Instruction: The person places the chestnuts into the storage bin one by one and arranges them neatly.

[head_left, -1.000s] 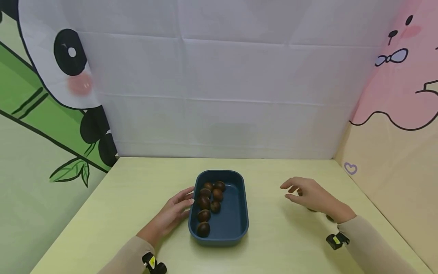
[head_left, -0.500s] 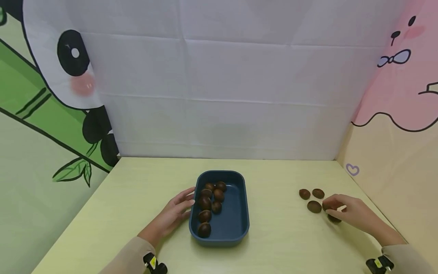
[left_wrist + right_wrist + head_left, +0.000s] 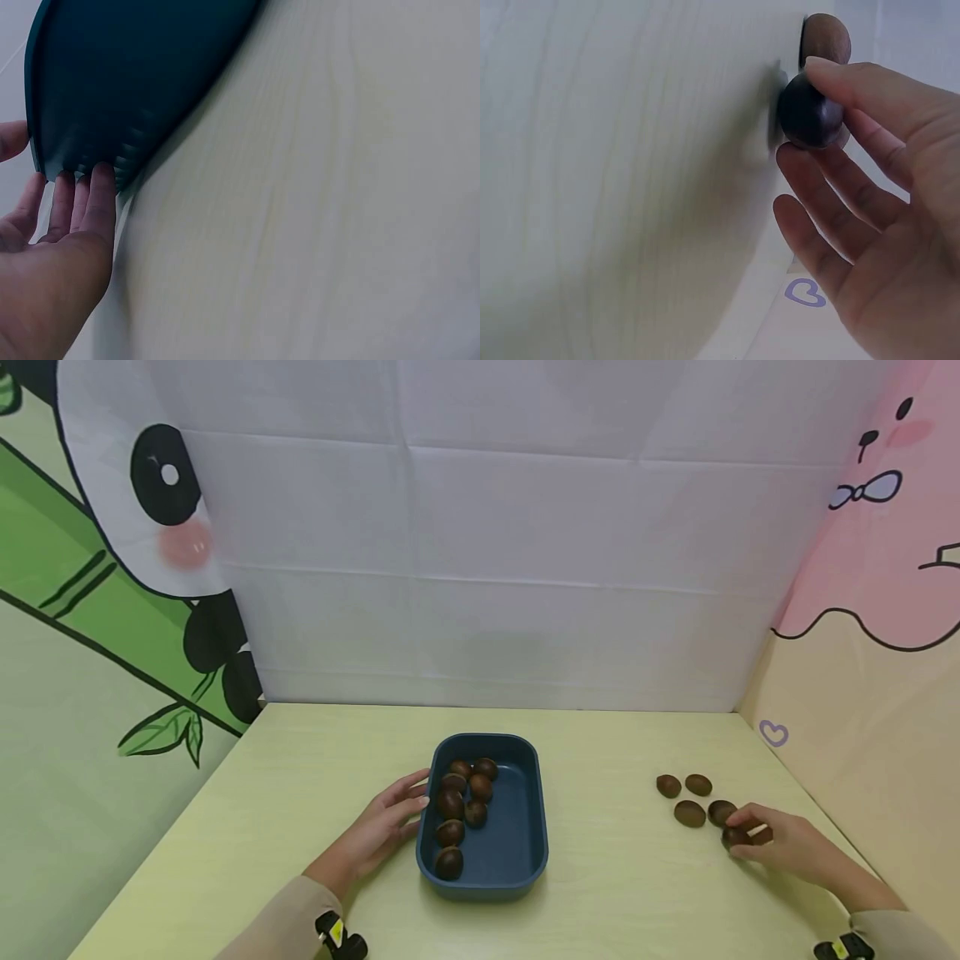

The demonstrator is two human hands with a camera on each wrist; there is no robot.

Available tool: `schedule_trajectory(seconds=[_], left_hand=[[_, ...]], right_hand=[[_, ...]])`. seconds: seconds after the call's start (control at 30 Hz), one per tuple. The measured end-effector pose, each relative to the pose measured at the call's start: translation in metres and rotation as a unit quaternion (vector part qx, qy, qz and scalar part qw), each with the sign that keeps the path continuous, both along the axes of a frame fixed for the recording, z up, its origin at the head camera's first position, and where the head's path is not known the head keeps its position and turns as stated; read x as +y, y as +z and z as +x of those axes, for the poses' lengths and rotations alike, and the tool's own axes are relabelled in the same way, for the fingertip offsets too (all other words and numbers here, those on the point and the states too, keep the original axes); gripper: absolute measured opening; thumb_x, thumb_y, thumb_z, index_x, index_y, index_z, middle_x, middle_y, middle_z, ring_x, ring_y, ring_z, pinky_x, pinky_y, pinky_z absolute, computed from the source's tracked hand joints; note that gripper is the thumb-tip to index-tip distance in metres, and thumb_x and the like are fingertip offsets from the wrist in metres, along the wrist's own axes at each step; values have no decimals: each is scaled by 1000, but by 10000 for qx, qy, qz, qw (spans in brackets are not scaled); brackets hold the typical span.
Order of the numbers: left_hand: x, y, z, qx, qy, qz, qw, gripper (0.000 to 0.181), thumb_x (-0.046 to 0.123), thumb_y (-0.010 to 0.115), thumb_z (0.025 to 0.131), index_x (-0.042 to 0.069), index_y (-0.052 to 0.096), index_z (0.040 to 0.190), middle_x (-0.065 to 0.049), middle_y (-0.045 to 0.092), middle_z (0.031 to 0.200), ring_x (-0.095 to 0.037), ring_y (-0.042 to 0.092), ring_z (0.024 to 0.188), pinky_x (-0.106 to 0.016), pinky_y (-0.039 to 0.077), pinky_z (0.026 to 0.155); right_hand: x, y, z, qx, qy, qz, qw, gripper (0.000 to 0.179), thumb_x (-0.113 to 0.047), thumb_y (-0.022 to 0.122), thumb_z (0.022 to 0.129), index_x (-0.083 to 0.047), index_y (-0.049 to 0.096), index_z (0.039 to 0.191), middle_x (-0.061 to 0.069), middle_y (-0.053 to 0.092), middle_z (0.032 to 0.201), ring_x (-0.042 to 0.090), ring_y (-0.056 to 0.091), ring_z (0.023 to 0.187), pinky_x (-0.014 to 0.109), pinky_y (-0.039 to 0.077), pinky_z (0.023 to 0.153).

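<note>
In the head view, my left hand (image 3: pixel 378 827) rests its fingertips against the left side of a dark blue rectangular tray (image 3: pixel 516 835). The left wrist view has these fingers fairly straight along the outer wall. Several brown chestnuts (image 3: pixel 450 803) lie in the tray's left half. Over at the right of the table, thumb and fingers of my right hand (image 3: pixel 787 847) pinch a dark chestnut (image 3: pixel 808 112) at the table surface. Just beyond it sits another chestnut (image 3: pixel 722 812), close to the fingertips. Part of the pinched chestnut is hidden by the fingers.
Three more loose chestnuts (image 3: pixel 689 813) lie left of and behind the right hand. A white backdrop (image 3: pixel 480 568) stands along the table's far edge. Printed side panels flank the pale yellow table (image 3: pixel 600 877), the right panel (image 3: pixel 862 735) close beside the right hand.
My right hand has moved right and down from mid-air to the loose chestnuts, then slightly nearer me, and now pinches the nearest one. The left hand has stayed at the tray.
</note>
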State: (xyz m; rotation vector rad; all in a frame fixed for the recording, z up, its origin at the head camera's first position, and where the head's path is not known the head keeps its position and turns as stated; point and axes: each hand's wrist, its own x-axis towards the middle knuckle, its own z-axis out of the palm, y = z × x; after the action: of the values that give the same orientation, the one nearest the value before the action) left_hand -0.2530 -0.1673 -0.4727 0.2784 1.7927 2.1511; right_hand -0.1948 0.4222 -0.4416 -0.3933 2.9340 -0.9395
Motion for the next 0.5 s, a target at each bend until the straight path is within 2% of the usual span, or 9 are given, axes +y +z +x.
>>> schedule_trajectory(seconds=[0.3, 0.5], left_hand=[[1, 0, 1, 53, -25, -1, 10000, 60, 15, 56, 103, 6, 30, 157, -22, 34, 156, -27, 46, 133, -43, 43, 105], [1, 1, 1, 44, -10, 6, 10000, 60, 15, 56, 103, 6, 30, 157, -22, 34, 155, -26, 47, 132, -43, 43, 105]], right_hand=[[-1, -1, 1, -51, 164, -99, 9998, 30, -22, 80, 86, -10, 63, 108, 4, 68, 101, 5, 65, 81, 26, 52, 65], [-10, 8, 1, 269, 478, -81, 9985, 28, -20, 80, 86, -12, 64, 107, 3, 67, 99, 4, 64, 80, 27, 53, 64]])
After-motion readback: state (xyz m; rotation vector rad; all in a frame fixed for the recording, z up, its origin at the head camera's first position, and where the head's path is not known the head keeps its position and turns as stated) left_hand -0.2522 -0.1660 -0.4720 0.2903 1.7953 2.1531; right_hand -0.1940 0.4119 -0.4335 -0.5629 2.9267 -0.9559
